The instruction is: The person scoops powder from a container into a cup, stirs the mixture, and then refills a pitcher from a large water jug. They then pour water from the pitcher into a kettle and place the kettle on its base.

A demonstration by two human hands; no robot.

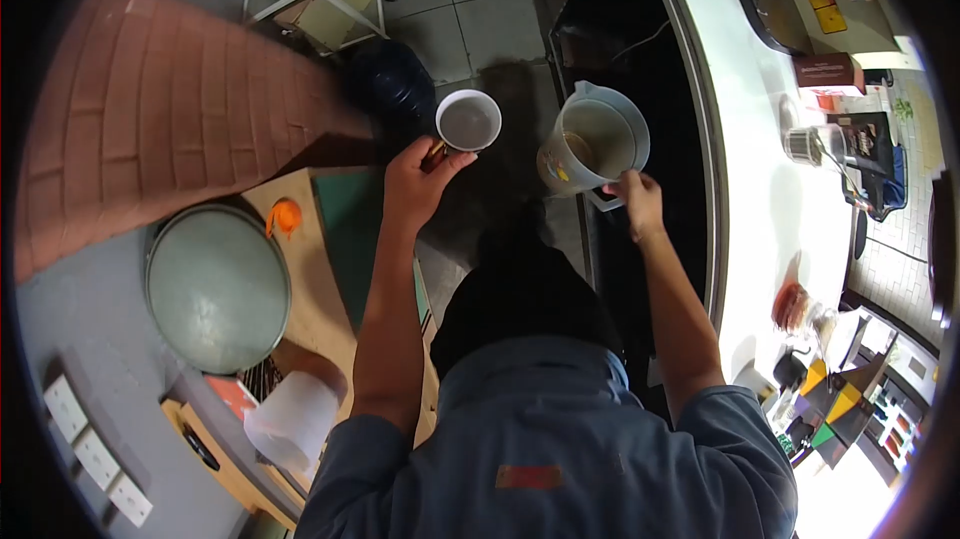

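My left hand (420,179) is closed on the handle of a white mug (469,122), which hangs upright over the floor with a greyish inside facing me. To the right, my right hand (637,203) grips the handle of a pale plastic pitcher (600,136). The pitcher has a pouring lip at its far rim, a small yellow print on its side, and leans to the left with its mouth towards me. A little brownish content shows at its bottom. Mug and pitcher are apart, roughly level with each other.
At left a wooden counter (315,254) carries a round grey lid (218,287), an orange scoop (286,217) and a white container (292,419). A dark blue water bottle (392,81) stands by the brick wall (160,119). On the right runs a long white counter (750,189) with jars.
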